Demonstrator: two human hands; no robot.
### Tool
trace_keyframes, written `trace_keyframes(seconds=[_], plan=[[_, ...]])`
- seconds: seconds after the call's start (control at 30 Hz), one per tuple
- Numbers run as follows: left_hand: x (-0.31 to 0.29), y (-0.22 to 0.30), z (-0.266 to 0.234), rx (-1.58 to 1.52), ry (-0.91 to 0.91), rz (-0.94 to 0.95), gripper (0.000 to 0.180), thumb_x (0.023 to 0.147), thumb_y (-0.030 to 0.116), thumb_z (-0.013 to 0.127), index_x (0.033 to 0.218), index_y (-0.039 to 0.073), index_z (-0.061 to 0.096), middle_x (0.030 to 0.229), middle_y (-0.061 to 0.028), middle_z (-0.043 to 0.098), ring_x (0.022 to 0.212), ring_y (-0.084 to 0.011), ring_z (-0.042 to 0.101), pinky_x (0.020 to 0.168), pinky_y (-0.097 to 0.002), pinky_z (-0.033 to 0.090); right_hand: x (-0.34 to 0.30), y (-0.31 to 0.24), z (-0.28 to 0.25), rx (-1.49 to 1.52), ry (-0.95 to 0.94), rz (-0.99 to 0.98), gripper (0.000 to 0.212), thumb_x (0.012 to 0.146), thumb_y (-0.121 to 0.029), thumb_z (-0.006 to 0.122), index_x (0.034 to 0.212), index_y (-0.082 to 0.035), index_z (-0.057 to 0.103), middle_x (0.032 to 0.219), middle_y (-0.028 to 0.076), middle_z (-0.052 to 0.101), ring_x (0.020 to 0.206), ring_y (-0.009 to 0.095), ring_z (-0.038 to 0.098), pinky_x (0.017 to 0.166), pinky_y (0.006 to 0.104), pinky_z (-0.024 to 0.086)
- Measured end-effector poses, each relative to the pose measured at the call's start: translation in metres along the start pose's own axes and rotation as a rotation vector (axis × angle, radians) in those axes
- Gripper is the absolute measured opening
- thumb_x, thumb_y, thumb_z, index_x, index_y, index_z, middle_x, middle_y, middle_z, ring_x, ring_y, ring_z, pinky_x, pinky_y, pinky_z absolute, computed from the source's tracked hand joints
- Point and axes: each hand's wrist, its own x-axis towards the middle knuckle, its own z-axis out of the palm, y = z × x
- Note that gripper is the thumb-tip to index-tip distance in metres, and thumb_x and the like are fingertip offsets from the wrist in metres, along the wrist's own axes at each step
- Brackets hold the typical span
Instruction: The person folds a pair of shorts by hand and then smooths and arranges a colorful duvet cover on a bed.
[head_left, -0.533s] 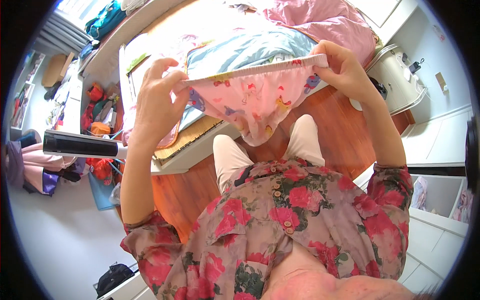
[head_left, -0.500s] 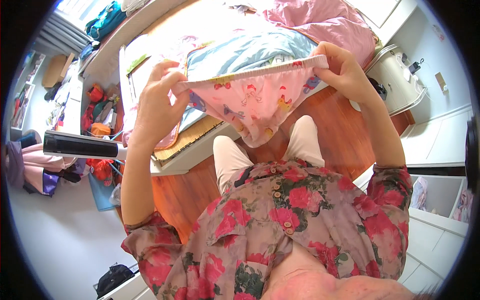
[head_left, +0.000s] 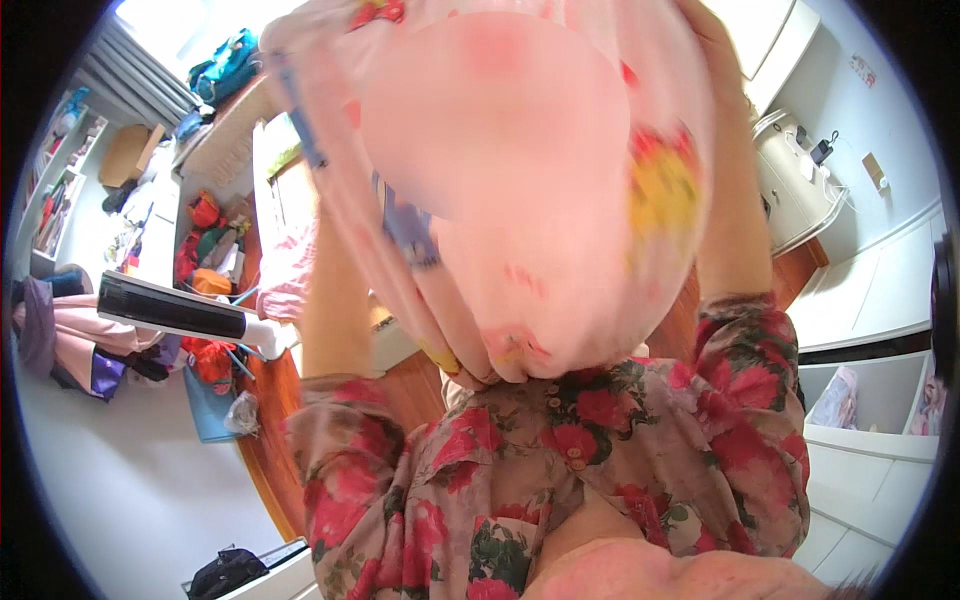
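Note:
Pink underpants (head_left: 560, 250) with a colourful cartoon print fill the upper middle of the head view. They are held up very close and blurred, with the cloth bulging open and its lower end hanging in front of my chest. My left forearm (head_left: 338, 300) rises on the left side of the cloth, and my right forearm (head_left: 735, 220) on the right. Both hands are hidden by the cloth or cut off at the top edge. The underpants stay aloft, spread between my raised arms, so both hands hold them; the fingers themselves do not show.
Most of the bed is covered by the cloth. A black-and-white tower fan (head_left: 175, 305) stands at the left, near bags and clothes (head_left: 205, 245). On the right are a cream-coloured case (head_left: 800, 180) and an open white drawer (head_left: 870, 390) with folded cloth.
Both arms have lifted the underpants from above the bed's near edge up close to the camera. The cloth has opened out, and it now hides my hands and most of the bed.

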Motion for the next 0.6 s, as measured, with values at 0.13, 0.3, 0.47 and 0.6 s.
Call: trace_keyframes(seconds=[0.13, 0.3, 0.47, 0.6], plan=[[-0.117, -0.136, -0.006, 0.392, 0.268, -0.259, 0.043, 0.082, 0.019, 0.058, 0.121, 0.002, 0.048, 0.115, -0.0086, 0.051, 0.106, -0.0179, 0.048, 0.091, -0.0263, 0.038, -0.021, 0.114, -0.005, 0.347, -0.151, 0.306, 0.06, 0.083, -0.043, 0.049, 0.129, -0.008, 0.033, 0.123, 0.004, 0.042, 0.114, 0.017, 0.04, 0.097, 0.0342, 0.03], [-0.156, -0.169, -0.02, 0.707, -0.332, -0.273, 0.05, 0.084, 0.023, 0.061, 0.128, 0.007, 0.046, 0.124, -0.0088, 0.049, 0.114, -0.0198, 0.045, 0.098, -0.0272, 0.035, -0.196, 0.172, 0.038, 0.691, -0.311, 1.045, 0.086, 0.083, -0.072, 0.026, 0.145, -0.013, 0.021, 0.147, 0.001, 0.027, 0.135, 0.021, 0.026, 0.11, 0.0422, 0.02], [-0.119, -0.103, -0.025, 0.811, -0.653, -0.683, 0.051, 0.079, 0.024, 0.067, 0.123, 0.007, 0.049, 0.117, -0.0079, 0.052, 0.107, -0.0175, 0.048, 0.094, -0.026, 0.038, -0.168, 0.181, 0.049, 0.566, -0.328, 0.92, 0.059, 0.093, -0.047, 0.043, 0.133, -0.003, 0.039, 0.129, 0.01, 0.049, 0.116, 0.021, 0.049, 0.099, 0.0387, 0.039], [-0.124, -0.121, -0.057, 0.961, -0.61, -0.433, 0.038, 0.074, 0.023, 0.068, 0.106, 0.007, 0.057, 0.099, -0.0083, 0.057, 0.093, -0.0175, 0.053, 0.082, -0.0268, 0.042, -0.155, 0.175, 0.065, 0.344, -0.35, 0.844, 0.031, 0.093, -0.018, 0.051, 0.118, 0.0, 0.053, 0.11, 0.007, 0.06, 0.101, 0.016, 0.058, 0.089, 0.0307, 0.046]])
